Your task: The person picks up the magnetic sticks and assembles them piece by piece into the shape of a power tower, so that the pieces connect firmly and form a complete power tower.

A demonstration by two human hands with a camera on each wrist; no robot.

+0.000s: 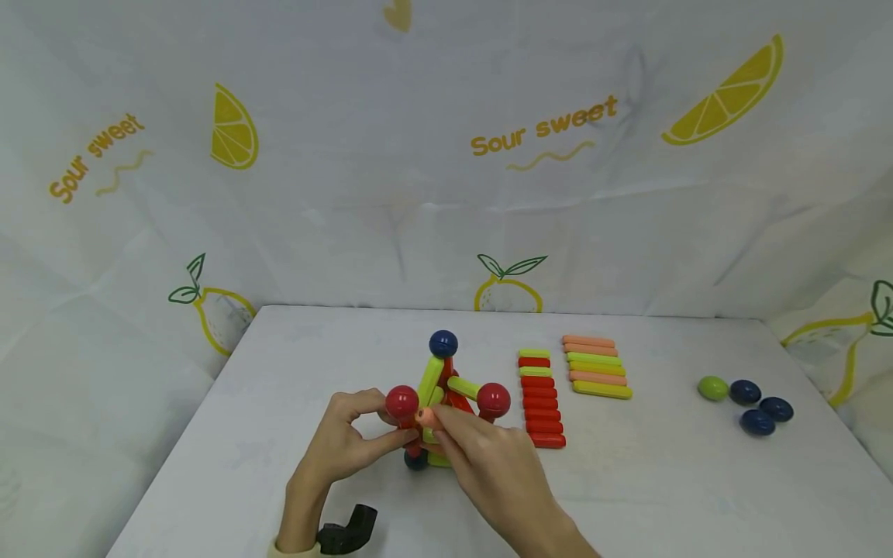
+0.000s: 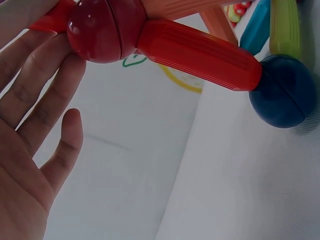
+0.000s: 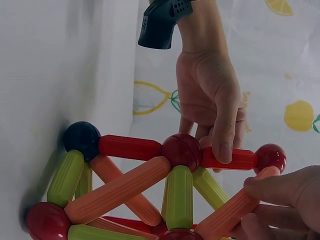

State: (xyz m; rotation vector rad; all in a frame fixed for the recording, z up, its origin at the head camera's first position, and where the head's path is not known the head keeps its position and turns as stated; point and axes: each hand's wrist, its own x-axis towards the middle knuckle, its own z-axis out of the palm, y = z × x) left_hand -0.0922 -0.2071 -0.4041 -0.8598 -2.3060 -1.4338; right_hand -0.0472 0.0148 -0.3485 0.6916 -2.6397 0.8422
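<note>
Your right hand (image 1: 488,457) pinches an orange rod (image 1: 427,418) at the rod-and-ball frame (image 1: 446,395) — left hand (image 1: 349,442) grip clamps the red ball (image 1: 401,402), fingers curled round it.

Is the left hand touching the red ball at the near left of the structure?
Touching. In the left wrist view, the fingertips of the left hand press against the red ball, with no gap visible between them.
</note>
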